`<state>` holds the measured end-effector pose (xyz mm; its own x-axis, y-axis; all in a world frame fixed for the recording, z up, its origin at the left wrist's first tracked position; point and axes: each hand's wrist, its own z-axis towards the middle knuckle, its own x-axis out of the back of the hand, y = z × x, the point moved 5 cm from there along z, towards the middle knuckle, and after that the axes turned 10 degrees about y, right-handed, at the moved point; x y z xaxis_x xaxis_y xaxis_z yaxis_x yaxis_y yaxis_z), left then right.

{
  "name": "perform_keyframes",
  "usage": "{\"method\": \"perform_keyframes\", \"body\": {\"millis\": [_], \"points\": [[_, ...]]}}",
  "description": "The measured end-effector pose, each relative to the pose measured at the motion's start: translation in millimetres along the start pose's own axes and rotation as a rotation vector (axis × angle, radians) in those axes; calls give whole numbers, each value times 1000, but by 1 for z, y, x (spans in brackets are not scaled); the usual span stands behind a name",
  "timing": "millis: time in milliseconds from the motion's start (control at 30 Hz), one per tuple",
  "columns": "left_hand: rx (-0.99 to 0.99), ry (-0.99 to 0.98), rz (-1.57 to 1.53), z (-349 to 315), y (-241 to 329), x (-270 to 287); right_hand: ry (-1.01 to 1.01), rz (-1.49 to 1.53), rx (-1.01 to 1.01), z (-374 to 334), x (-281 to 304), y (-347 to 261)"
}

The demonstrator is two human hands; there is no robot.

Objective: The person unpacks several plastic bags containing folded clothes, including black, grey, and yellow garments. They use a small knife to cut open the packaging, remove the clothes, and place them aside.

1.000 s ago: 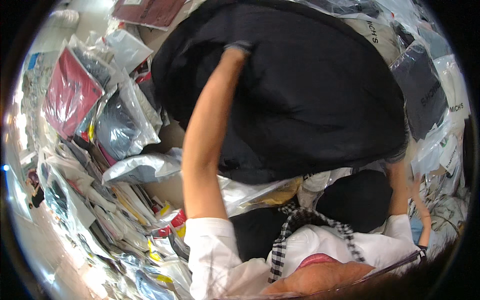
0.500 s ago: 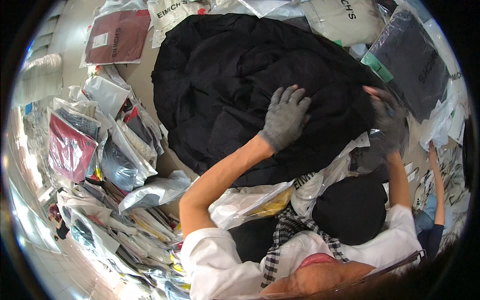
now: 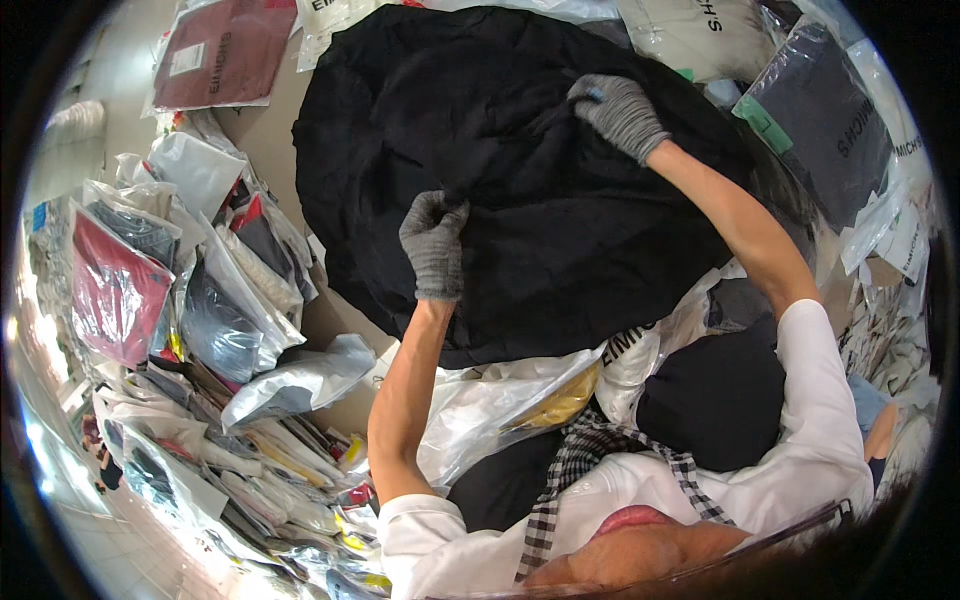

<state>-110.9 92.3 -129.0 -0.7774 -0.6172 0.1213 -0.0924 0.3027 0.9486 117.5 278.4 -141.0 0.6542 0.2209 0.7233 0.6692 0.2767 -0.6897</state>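
Observation:
A wide, roundish black cloth (image 3: 560, 250) lies spread and wrinkled in front of me; its exact kind does not show. Both my hands wear grey knit gloves. My left hand (image 3: 435, 245) is closed on a pinch of the cloth, left of its middle. Farther off and to the right, my right hand (image 3: 618, 115) has its fingers closed on another part of the cloth. A raised fold runs between the two hands. The fingertips of both hands are partly hidden in the fabric.
Bagged garments (image 3: 120, 290) pile up at the left. A bagged maroon garment (image 3: 220, 55) lies at the far left, a bagged dark one (image 3: 820, 125) at the far right. A clear bag with something yellow (image 3: 555, 400) lies at the cloth's near edge. Another person's arm (image 3: 880, 435) shows at right.
My left hand went from lying spread on the cloth to gripping it, farther left. My right hand moved from the cloth's right edge inward and away from me, and closed. The other person's arm dropped.

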Motion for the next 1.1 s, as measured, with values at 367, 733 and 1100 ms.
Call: {"method": "perform_keyframes", "body": {"millis": [367,733,1100], "points": [[-15,-104,-106,-56,53,-10,-142,564,134,-74,0,-126],[26,-39,-194,-68,57,-15,-167,870,-175,-92,15,-117],[-1011,-365,452,-138,117,-20,-174,1599,-838,-126,58,-100]]}}
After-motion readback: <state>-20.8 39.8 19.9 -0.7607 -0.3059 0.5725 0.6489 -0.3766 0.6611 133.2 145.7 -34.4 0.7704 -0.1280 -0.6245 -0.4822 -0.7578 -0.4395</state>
